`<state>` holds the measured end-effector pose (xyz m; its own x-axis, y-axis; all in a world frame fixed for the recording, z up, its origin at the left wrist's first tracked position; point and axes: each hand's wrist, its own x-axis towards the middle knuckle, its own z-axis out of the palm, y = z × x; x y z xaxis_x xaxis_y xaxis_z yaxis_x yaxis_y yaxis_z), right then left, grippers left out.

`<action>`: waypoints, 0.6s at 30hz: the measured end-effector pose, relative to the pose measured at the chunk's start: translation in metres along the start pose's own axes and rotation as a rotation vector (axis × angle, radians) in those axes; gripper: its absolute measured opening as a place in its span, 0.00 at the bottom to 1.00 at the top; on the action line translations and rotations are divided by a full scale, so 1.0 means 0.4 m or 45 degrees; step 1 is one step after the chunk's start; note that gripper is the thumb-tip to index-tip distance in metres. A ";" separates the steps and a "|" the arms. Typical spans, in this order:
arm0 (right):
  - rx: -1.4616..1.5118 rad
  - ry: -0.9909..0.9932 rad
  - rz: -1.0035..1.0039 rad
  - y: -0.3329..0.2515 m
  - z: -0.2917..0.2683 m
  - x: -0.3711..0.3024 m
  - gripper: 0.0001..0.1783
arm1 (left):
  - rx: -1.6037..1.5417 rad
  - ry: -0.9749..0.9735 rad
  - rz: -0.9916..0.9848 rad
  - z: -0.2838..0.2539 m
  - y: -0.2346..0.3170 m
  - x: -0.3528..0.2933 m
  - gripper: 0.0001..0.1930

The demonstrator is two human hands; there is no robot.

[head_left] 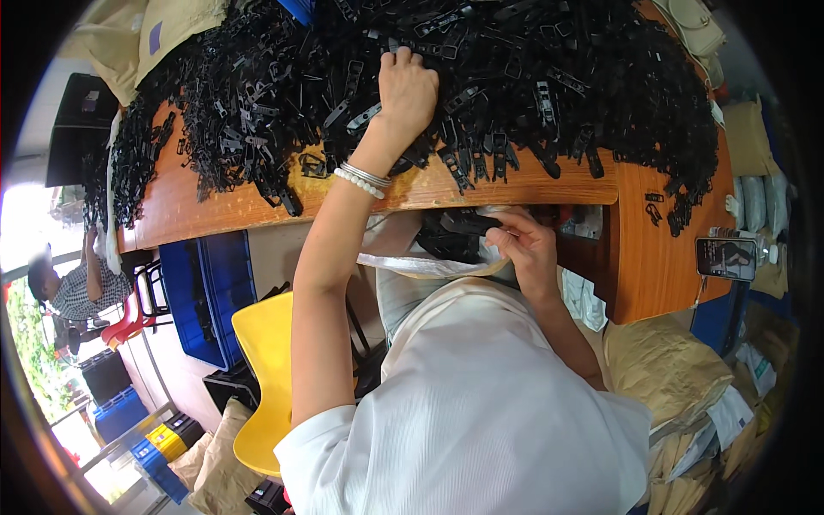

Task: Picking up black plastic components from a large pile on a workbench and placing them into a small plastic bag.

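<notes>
Left hand: Back up, the left hand (408,90) reaches into a broad heap of black plastic clips (515,69), fingers bent and drawn together; we cannot tell what the hidden tips pinch.
Right hand: Nearer the body, the right hand (532,257) curls beside a dark plastic piece (470,225) at the mouth of a pale, silvery-rimmed bag (421,266); we cannot tell whether it pinches the piece or the bag.
Clip heap: We find it on both sides of the left hand and beyond it, hemming in the fingers.
Table: The front edge of an orange-brown wooden table (661,283) runs between the two hands, the left forearm crossing over it.
Wrist: Just behind the left hand, we note a white beaded bracelet (360,183).
Phone: Well to the right hand's right lies a dark smartphone with a lit screen (726,258).
Sacks: Behind and right of the right hand, we see crumpled brown paper sacks (665,369).
Seating and storage: Left of the right hand, past the left arm, stand a yellow plastic chair (262,386) and a blue plastic crate (184,283).
Co-worker: Far left of both hands, we spot a person in a checked shirt (81,292).
</notes>
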<state>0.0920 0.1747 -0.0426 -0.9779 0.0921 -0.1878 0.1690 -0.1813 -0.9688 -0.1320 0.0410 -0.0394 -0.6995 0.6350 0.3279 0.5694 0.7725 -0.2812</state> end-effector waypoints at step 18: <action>0.144 -0.175 -0.330 -0.032 0.019 0.067 0.12 | -2.675 -0.147 -0.934 -0.204 0.051 -0.241 0.13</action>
<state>0.0629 0.1718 -0.0341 -0.9954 0.0176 0.0941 -0.0953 -0.2775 -0.9560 -0.0177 -0.0034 -0.0032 -0.9115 0.3755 -0.1678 -0.2725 -0.2457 0.9303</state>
